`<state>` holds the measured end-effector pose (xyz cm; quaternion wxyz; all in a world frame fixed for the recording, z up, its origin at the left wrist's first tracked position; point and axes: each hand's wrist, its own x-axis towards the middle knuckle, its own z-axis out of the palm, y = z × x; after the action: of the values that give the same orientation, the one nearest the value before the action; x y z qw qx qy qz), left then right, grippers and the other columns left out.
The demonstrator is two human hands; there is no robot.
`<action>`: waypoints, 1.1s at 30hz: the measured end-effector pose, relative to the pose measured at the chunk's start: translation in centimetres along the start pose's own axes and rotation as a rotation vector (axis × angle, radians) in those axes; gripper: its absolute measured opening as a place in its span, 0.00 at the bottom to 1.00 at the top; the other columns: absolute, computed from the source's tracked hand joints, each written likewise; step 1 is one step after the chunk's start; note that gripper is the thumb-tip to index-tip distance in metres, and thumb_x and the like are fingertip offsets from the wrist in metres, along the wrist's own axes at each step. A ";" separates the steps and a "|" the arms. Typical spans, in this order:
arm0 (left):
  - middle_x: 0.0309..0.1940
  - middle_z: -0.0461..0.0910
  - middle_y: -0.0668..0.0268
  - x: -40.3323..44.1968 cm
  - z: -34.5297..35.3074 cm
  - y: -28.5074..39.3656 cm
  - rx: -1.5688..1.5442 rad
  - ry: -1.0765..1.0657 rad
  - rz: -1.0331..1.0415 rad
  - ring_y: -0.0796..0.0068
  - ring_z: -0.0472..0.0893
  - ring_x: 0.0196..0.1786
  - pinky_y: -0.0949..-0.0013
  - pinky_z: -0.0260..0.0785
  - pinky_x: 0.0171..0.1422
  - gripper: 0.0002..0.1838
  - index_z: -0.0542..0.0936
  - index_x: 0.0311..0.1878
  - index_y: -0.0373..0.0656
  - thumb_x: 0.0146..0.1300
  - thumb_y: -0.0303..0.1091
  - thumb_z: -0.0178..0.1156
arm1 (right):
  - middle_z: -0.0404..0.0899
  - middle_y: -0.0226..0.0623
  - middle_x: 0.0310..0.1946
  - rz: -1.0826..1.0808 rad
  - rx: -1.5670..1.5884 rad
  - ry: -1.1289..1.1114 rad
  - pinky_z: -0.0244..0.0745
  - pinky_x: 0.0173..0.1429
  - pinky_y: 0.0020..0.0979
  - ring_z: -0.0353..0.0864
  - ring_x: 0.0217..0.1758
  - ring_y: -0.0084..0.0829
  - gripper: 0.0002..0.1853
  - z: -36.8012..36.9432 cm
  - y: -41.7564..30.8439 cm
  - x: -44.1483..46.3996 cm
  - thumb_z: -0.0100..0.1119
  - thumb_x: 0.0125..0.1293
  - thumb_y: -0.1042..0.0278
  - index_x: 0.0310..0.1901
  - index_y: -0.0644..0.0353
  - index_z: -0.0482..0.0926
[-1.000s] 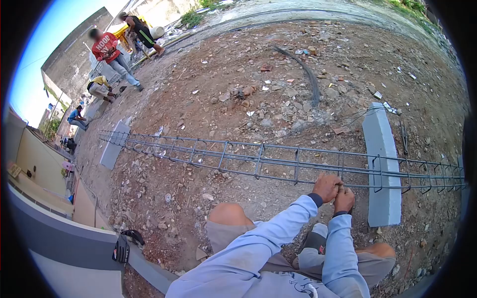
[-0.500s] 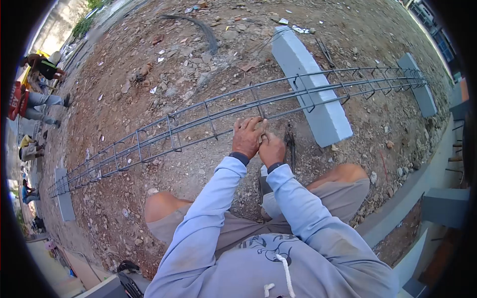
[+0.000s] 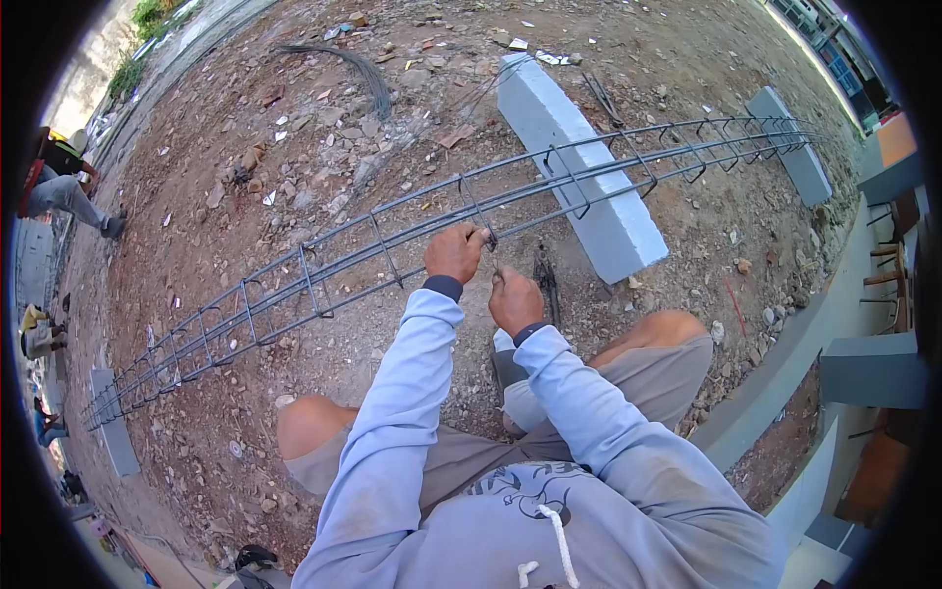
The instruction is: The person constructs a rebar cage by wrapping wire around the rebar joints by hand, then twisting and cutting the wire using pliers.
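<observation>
A long cage of steel bars and square stirrups (image 3: 379, 241) runs across the view, resting on grey blocks. My left hand (image 3: 456, 253) is closed at the near lower bar, beside a stirrup, with its fingertips at the joint. Just right of it and slightly lower, my right hand (image 3: 516, 300) is pinched, with a thin dark end showing above its fingertips; what it holds is too small to name. Dark pliers-like tools (image 3: 547, 285) lie on the ground right of my right hand. The large grey block (image 3: 587, 177) supports the cage to the right.
Smaller grey blocks stand under the cage's far right (image 3: 791, 147) and far left (image 3: 115, 432). A bundle of thin wire (image 3: 368, 79) and dark rods (image 3: 601, 100) lie on the rubble beyond. People are at the left edge. A low grey wall (image 3: 775, 378) runs along the right.
The view has swung to the right, so the cage now slants. My hands, together before, have come apart, with my right hand lower and away from the bar.
</observation>
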<state>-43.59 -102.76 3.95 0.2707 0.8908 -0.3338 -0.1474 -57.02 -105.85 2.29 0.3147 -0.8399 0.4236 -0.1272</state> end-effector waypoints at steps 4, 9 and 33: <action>0.26 0.83 0.66 1.3 1.1 -1.4 -0.079 -0.130 0.024 0.67 0.82 0.32 0.63 0.71 0.36 0.17 0.84 0.33 0.48 0.59 0.51 0.58 | 0.79 0.54 0.27 -0.048 -0.058 -0.014 0.73 0.40 0.52 0.80 0.34 0.54 0.09 0.0 0.1 0.0 0.51 0.61 0.66 0.36 0.63 0.75; 0.26 0.83 0.66 1.3 0.3 -1.1 -0.125 -0.199 0.045 0.68 0.82 0.33 0.63 0.71 0.38 0.16 0.84 0.33 0.48 0.58 0.51 0.58 | 0.80 0.51 0.26 -0.141 -0.225 -0.092 0.76 0.37 0.49 0.81 0.31 0.51 0.09 -0.6 -1.5 1.0 0.51 0.60 0.67 0.30 0.62 0.77; 0.34 0.82 0.61 -1.1 2.1 -0.2 -0.190 0.196 0.062 0.61 0.80 0.40 0.59 0.66 0.48 0.14 0.82 0.38 0.45 0.57 0.45 0.61 | 0.79 0.51 0.36 0.612 0.287 -0.316 0.73 0.48 0.40 0.79 0.42 0.42 0.19 0.6 13.3 5.6 0.53 0.62 0.56 0.45 0.64 0.75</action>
<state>-45.23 -102.73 2.24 0.3894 0.8607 -0.3175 -0.0820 -61.71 -115.92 -6.93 0.5140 -0.6309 0.5793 0.0460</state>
